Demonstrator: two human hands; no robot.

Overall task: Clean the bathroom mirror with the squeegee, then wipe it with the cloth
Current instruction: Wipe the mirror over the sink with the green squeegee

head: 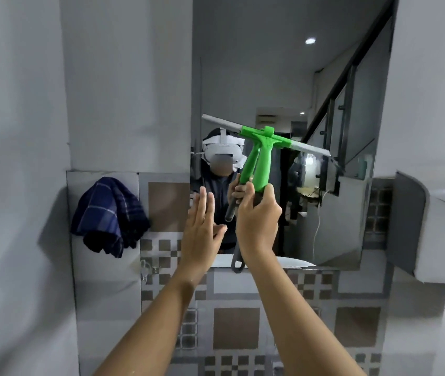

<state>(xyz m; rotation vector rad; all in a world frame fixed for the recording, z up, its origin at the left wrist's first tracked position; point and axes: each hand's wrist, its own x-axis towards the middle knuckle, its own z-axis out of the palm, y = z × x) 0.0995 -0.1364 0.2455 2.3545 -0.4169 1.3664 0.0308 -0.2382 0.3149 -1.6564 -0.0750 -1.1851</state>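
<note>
head view: right hand (258, 218) clamped round the green squeegee (260, 156) handle, blade tilted against the mirror (283, 63). left hand (202, 226) flat, fingers spread, holding nothing, at the mirror's lower left edge. dark blue checked cloth (108, 215) draped on the wall ledge, left of the mirror.
</note>
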